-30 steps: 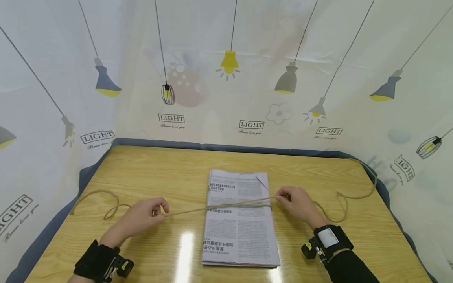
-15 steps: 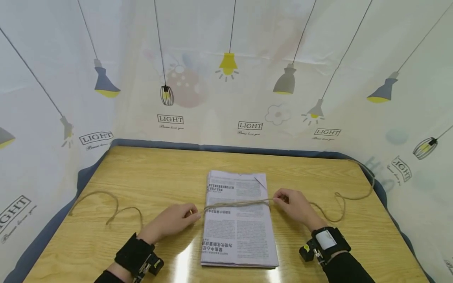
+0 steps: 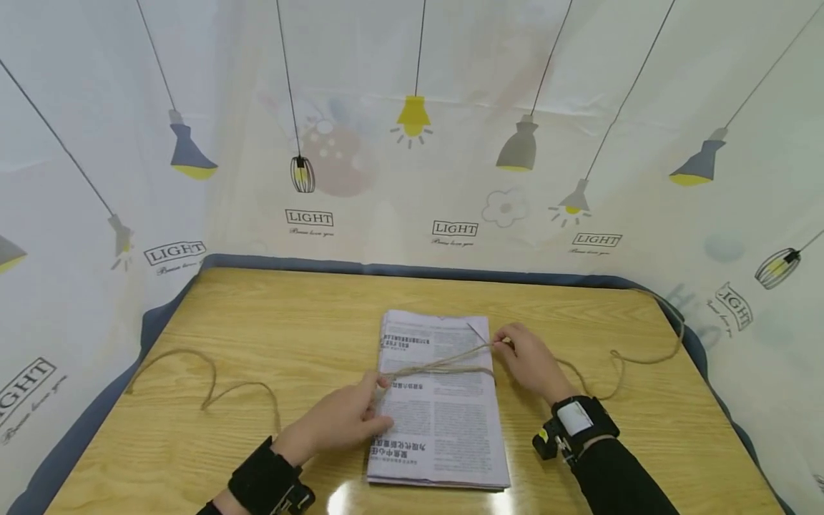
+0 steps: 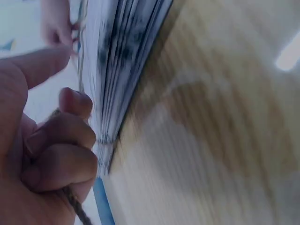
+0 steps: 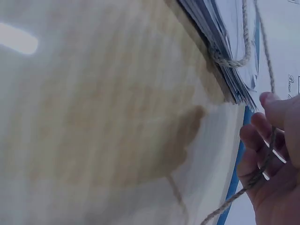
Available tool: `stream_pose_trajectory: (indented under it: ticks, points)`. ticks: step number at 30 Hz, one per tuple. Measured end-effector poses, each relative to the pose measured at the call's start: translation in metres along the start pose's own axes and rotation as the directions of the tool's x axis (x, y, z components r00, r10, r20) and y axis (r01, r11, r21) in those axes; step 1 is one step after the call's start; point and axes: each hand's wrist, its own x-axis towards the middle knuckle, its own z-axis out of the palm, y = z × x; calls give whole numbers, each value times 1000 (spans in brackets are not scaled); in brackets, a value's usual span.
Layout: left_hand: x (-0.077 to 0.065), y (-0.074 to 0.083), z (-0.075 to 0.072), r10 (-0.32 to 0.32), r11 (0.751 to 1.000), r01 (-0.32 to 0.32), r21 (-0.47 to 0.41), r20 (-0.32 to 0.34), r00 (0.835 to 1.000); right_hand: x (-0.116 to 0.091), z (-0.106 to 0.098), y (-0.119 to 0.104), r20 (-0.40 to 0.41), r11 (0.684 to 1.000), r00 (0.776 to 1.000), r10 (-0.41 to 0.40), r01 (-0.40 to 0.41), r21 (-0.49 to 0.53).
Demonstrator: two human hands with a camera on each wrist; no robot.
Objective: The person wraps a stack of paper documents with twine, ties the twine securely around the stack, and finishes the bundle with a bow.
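A stack of folded newspapers lies on the wooden table, its page edges showing in the left wrist view. Brown twine crosses its top and wraps round the right edge. My left hand is at the stack's left edge, with curled fingers gripping one strand of twine and the thumb held out. Just past the right edge, my right hand pinches another strand, which runs up at a slant from the left side. The strand's tail passes across the right palm.
A loose tail of twine curves over the table at left. Another length trails along the right side to the far corner. A printed cloth with a blue border hangs behind and beside the table.
My left hand has moved right to the stack's left edge, drawing its tail along. My right hand has shifted slightly up, and its strand now slants away from the twine across the stack.
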Motion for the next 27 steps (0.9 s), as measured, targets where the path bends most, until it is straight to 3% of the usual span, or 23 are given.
stream_pose_trajectory:
  ticks: [2,5,9,15,20,27]
  points:
    - [-2,5,6,6,999,-7,37,39,999,9,3,-2,-5,1000,1000,8,-8,-14]
    - [-4,14,16,14,986,-26,163,73,997,21,7,-5,-18,999,1000,-23,22,-37]
    - [-9,26,27,45,929,-69,362,76,996,34,10,-9,-14,996,997,-70,69,-60]
    - [-16,36,38,77,859,-105,500,76,994,44,9,-7,99,998,995,-6,12,-60]
    - [-16,30,34,100,853,-107,510,42,994,45,6,-1,135,995,991,9,4,-96]
    - [-13,11,18,34,895,-20,446,-24,999,32,-8,-4,175,974,983,62,-21,-226]
